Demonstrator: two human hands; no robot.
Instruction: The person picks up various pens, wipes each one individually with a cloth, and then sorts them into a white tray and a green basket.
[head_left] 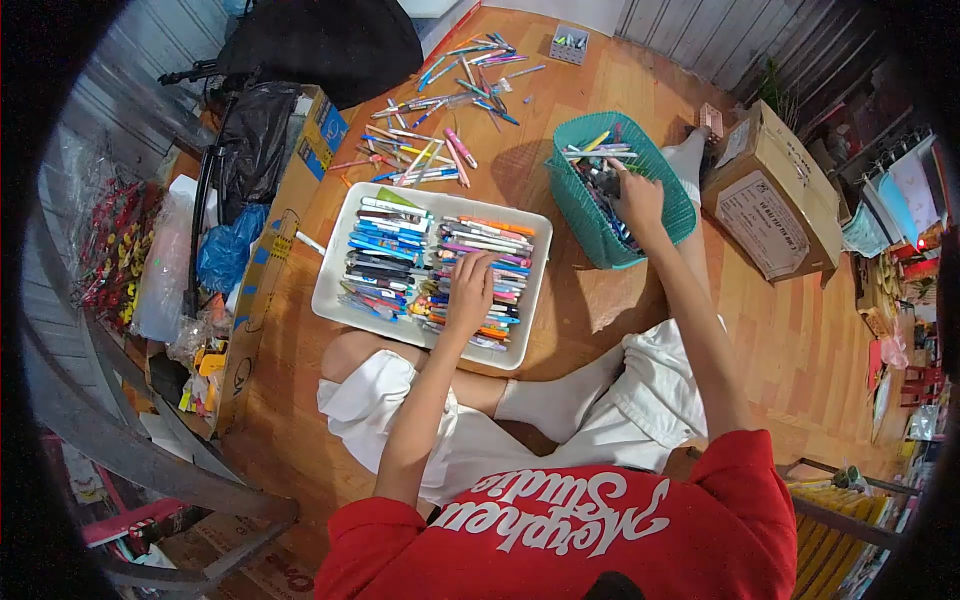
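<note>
In the head view, your left hand (470,288) rests over the right-hand row of pens (495,228) in the white tray (541,245), between the tray's middle and its right edge. Its fingers are bent and close together; you can't tell here whether they pinch a pen. A second row of pens (385,245) lies along the tray's left side, with a green item (398,201) by the far left corner. Your right hand (638,197) reaches over the right edge of the teal basket (565,205), fingers bent down towards the pens inside; whether they grip one can't be told. Several light-coloured pens (600,153) lie crosswise near the basket's far edge. Loose pens (440,105) lie scattered on the wooden floor (600,312) beyond the tray's far edge, and one white pen (310,243) lies just beside its left edge.
</note>
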